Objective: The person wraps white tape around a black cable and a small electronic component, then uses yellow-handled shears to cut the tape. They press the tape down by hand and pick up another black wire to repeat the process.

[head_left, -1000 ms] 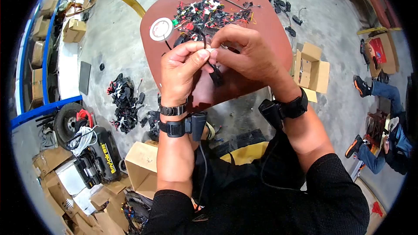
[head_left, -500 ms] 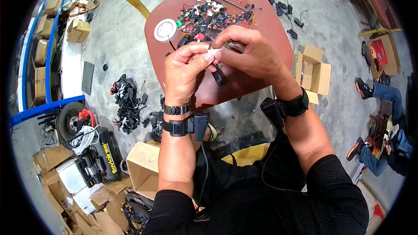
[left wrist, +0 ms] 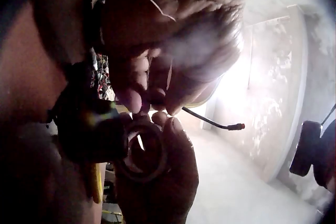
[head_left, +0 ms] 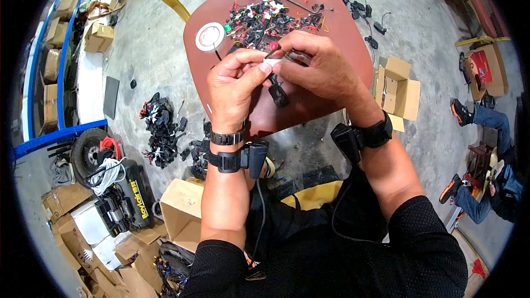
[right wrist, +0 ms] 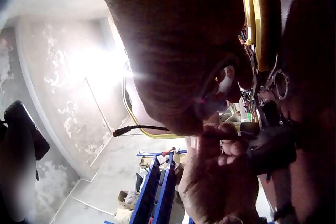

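My left hand (head_left: 234,83) pinches a white strip (head_left: 271,62) and a dark cable between thumb and fingers. The cable's red end (head_left: 274,46) stands just above the fingertips; a black part (head_left: 278,95) hangs below them. Fingertip to fingertip with it, my right hand (head_left: 323,66) pinches the strip and has a tape roll curled in its fingers. That roll (left wrist: 142,153) shows as a ring in the left wrist view. In the right wrist view the black cable (right wrist: 142,128) sticks out to the left, with the black part (right wrist: 270,148) at the right.
A pile of small connectors and wires (head_left: 265,19) covers the far part of the red-brown table (head_left: 201,72). Left of it lies a white roll (head_left: 210,37). Open cartons (head_left: 406,96) and black part heaps (head_left: 160,132) are on the floor; a person sits far right.
The red cable end has risen beside the fingertips, and the white strip between the hands looks shorter than half a second ago. The black part has swung slightly. Both hands keep their pinch.
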{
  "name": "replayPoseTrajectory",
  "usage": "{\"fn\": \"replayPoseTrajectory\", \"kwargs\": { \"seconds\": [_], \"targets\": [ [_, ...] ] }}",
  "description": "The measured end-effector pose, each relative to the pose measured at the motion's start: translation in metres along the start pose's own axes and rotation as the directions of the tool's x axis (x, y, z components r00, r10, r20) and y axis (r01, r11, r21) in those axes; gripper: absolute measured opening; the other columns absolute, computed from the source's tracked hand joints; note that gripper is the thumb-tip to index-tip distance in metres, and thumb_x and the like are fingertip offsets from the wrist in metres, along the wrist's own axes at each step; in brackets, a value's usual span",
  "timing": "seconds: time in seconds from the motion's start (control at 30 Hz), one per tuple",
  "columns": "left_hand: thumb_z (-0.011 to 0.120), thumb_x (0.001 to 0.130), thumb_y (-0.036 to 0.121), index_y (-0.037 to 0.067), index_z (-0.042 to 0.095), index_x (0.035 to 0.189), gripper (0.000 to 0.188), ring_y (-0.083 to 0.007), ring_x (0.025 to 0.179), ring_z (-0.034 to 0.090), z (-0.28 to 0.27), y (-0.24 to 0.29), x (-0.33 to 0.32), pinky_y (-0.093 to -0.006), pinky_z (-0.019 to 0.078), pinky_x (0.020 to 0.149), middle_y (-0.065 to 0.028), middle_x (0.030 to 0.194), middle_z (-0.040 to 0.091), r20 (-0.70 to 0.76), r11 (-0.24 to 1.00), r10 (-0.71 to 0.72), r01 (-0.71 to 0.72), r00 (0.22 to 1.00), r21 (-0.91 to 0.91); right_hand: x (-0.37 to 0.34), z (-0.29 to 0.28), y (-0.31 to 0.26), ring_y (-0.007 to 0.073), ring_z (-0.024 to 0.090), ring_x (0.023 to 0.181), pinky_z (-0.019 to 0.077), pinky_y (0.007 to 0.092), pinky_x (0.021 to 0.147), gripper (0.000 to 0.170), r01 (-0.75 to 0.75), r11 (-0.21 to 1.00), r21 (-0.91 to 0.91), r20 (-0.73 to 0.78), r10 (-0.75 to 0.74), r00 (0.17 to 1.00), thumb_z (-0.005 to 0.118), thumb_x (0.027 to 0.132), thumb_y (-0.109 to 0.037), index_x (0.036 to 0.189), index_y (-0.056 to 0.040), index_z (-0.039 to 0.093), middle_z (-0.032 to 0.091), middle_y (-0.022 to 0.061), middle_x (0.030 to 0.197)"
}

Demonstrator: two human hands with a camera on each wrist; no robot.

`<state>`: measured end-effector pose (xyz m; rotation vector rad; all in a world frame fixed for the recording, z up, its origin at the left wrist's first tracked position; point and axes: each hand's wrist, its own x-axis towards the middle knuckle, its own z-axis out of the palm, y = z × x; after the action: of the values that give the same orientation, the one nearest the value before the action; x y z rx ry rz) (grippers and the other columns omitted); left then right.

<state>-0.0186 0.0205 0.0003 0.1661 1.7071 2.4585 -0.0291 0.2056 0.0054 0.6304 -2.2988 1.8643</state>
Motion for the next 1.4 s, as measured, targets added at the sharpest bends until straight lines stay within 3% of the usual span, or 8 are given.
{"fn": "replayPoseTrajectory", "kwargs": {
  "seconds": [0.37,0.5,0.67,1.07,1.17,1.27,1.37,1.4],
  "targets": [
    [0.070,0.079,-0.009,-0.003,0.070,0.094,0.016,-0.0087,0.072,0.057,0.002,0.000,0.001,-0.0205,0.0467,0.060,-0.0061,0.096,0.064,-0.004,0.974,0.183,-0.181,0.983,0.135,0.000,-0.002,-0.001,0.0147,0.064,0.074,0.0512,0.0285,0.067,0.015,-0.036,0.999,0.040,0.015,0.036,0.999,0.072,0.080,-0.013,0.087,-0.0004,0.067,0.067,0.0091,0.082],
    [0.070,0.078,-0.011,-0.003,0.070,0.096,0.020,-0.0081,0.078,0.056,-0.004,-0.004,0.003,-0.0223,0.0466,0.067,-0.0059,0.099,0.064,0.002,0.970,0.176,-0.173,0.984,0.171,0.001,-0.002,-0.004,0.0167,0.064,0.074,0.0513,0.0298,0.068,0.016,0.006,0.998,0.067,-0.016,-0.005,1.000,0.072,0.078,-0.012,0.087,0.0000,0.067,0.067,0.0098,0.081],
    [0.069,0.080,-0.011,-0.003,0.069,0.098,0.020,-0.0084,0.075,0.057,0.001,-0.005,0.001,-0.0209,0.0470,0.065,-0.0064,0.097,0.064,-0.060,0.979,0.173,-0.165,0.983,0.116,0.001,0.003,0.010,0.0188,0.065,0.078,0.0519,0.0300,0.070,0.016,0.088,0.993,0.081,-0.063,-0.083,0.994,0.071,0.076,-0.009,0.088,0.0010,0.067,0.067,0.0114,0.084],
    [0.069,0.080,-0.011,-0.003,0.065,0.108,0.029,-0.0068,0.075,0.059,0.000,-0.006,0.001,-0.0197,0.0498,0.065,-0.0034,0.089,0.064,-0.074,0.986,0.134,-0.126,0.988,0.109,0.002,-0.001,-0.001,0.0225,0.067,0.081,0.0533,0.0330,0.073,0.018,-0.008,1.000,0.016,-0.024,0.008,1.000,0.072,0.075,-0.010,0.088,0.0013,0.068,0.069,0.0128,0.084],
    [0.069,0.080,-0.011,-0.003,0.065,0.109,0.030,-0.0072,0.073,0.059,0.000,-0.006,0.002,-0.0199,0.0501,0.064,-0.0038,0.089,0.065,-0.073,0.991,0.121,-0.115,0.990,0.073,0.002,-0.007,-0.007,0.0240,0.067,0.081,0.0534,0.0333,0.073,0.017,0.068,0.994,-0.087,0.003,-0.068,0.998,0.072,0.074,-0.009,0.087,0.0007,0.068,0.069,0.0126,0.085],
    [0.069,0.080,-0.010,-0.004,0.065,0.109,0.030,-0.0078,0.072,0.060,0.001,-0.004,0.001,-0.0201,0.0504,0.063,-0.0045,0.088,0.065,-0.063,0.995,0.103,-0.101,0.993,0.022,0.003,-0.003,-0.001,0.0246,0.067,0.081,0.0532,0.0335,0.074,0.016,0.046,0.999,0.004,0.001,-0.046,0.999,0.071,0.074,-0.008,0.086,0.0009,0.068,0.069,0.0123,0.085],
    [0.069,0.080,-0.009,-0.004,0.064,0.110,0.030,-0.0088,0.071,0.061,0.000,-0.003,0.001,-0.0205,0.0509,0.063,-0.0053,0.089,0.066,-0.057,0.996,0.087,-0.086,0.995,0.011,0.003,-0.005,-0.001,0.0231,0.067,0.081,0.0529,0.0330,0.074,0.016,0.113,0.992,-0.058,-0.024,-0.114,0.993,0.071,0.074,-0.007,0.087,0.0009,0.068,0.068,0.0125,0.084],
    [0.068,0.080,-0.010,-0.004,0.064,0.110,0.030,-0.0092,0.072,0.061,-0.001,-0.004,0.001,-0.0208,0.0511,0.063,-0.0057,0.090,0.066,-0.047,0.996,0.084,-0.084,0.995,-0.001,0.003,-0.005,-0.003,0.0225,0.067,0.081,0.0528,0.0329,0.073,0.015,0.065,0.997,-0.030,-0.026,-0.066,0.998,0.071,0.074,-0.007,0.087,0.0008,0.068,0.068,0.0124,0.085]
  ]
}}
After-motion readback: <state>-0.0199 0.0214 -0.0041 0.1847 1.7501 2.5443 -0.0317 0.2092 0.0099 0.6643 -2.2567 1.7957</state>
